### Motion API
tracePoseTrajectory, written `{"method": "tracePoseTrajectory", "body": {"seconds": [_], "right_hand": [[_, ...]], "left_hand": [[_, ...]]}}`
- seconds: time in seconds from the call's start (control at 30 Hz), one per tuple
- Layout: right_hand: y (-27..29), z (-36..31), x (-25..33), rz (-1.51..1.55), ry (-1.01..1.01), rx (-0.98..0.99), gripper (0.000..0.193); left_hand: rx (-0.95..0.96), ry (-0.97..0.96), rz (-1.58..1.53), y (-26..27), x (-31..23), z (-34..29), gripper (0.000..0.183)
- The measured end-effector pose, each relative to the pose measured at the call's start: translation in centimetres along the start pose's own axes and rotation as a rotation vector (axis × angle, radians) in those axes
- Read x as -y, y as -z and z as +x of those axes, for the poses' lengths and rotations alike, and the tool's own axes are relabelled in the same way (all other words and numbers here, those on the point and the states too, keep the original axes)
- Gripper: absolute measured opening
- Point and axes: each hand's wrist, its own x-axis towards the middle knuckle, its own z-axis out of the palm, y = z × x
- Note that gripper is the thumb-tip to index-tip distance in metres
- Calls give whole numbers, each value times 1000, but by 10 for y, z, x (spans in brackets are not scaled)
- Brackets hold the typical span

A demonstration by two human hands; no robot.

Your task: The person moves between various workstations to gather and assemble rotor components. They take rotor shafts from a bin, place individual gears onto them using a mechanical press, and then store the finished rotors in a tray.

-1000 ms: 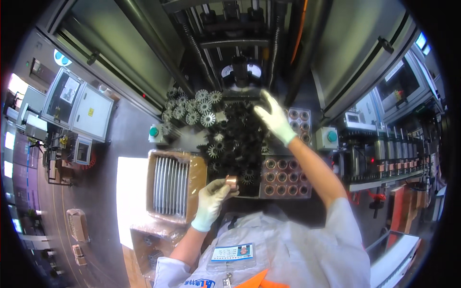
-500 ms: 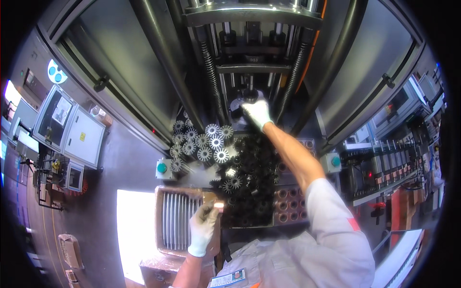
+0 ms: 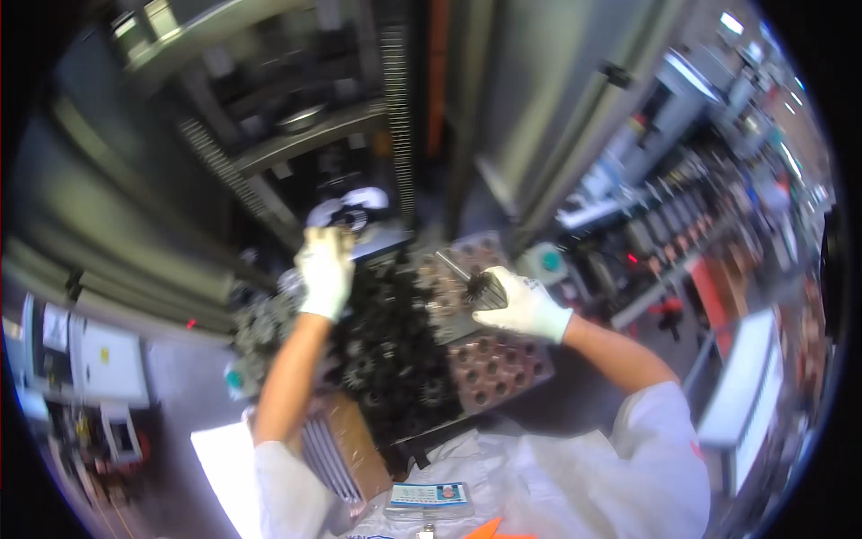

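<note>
Left hand, gloved, is at the near edge of the press plate; blur leaves its grasp undeterminable. Right of it lies a heap of dark toothed discs. Right hand, gloved, grips a dark finned core, its metal shaft slanting up-left near copper rings. Assessment: hold the core firmly, spare the shaft knocks, and keep left fingers off the plate's middle.

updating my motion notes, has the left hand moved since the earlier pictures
Yes: the left hand has moved forward, away from the cardboard box and toward the press base.
</note>
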Motion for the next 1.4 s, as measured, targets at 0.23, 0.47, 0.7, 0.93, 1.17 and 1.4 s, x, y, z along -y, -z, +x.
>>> {"method": "tracePoseTrajectory", "body": {"seconds": [0.23, 0.47, 0.7, 0.93, 1.17, 1.4], "right_hand": [[107, -58, -162, -349, -516, -441, 68], [150, -52, -245, -411, -748, -186, 87], [154, -60, -252, 31, -555, -193, 96], [86, -89, -170, -236, -44, -712, 45], [-25, -17, -8, -103, 502, -128, 41], [-86, 54, 85, -245, 875, -169, 36]], "left_hand": [[224, -58, -164, -51, 16, 46, 17], [350, 77, -235, -68, 29, 59, 28], [378, -36, 178, -49, 1, 21, 52], [482, -296, 270, -59, 21, 26, 30], [378, -41, 75, 4, 10, -4, 48], [221, 328, 308, 189, 138, -223, 31]]}}
